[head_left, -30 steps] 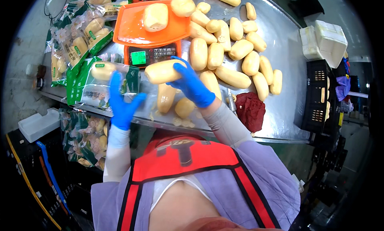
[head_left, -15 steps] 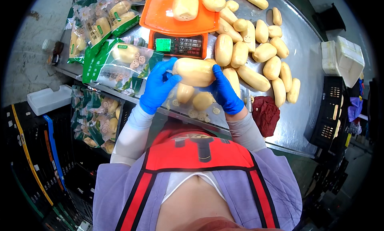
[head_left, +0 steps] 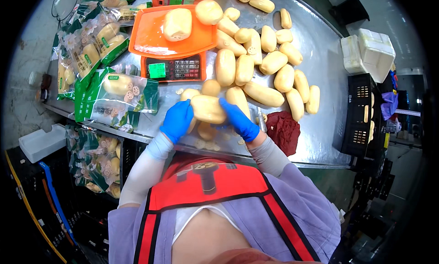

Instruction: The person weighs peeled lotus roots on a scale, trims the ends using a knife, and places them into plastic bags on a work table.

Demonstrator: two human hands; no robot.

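A peeled lotus root section [head_left: 208, 109] is held level between my two blue-gloved hands, above the table's front edge. My left hand [head_left: 177, 121] grips its left end, and my right hand [head_left: 238, 121] is closed round the right end. Just beyond it lie shorter lotus root pieces [head_left: 211, 88], partly covered by the held one. Past them stands a scale [head_left: 173, 69] with a lit green display and an orange tray [head_left: 148, 33]. A thick lotus root section [head_left: 177, 25] rests on that tray, and a rounder piece [head_left: 209, 12] sits at its right edge.
Many loose lotus roots [head_left: 273, 62] spread over the metal table [head_left: 322, 81]. A dark red cloth [head_left: 283, 132] lies near the front edge. Filled bags [head_left: 118, 85] stack at left, with more in a crate [head_left: 93, 158] below. White foam boxes [head_left: 366, 53] and a black crate [head_left: 359, 120] stand right.
My view has shifted, so the table appears further left and lower. Both hands have brought the lotus root toward me, away from the scale, still gripping its ends.
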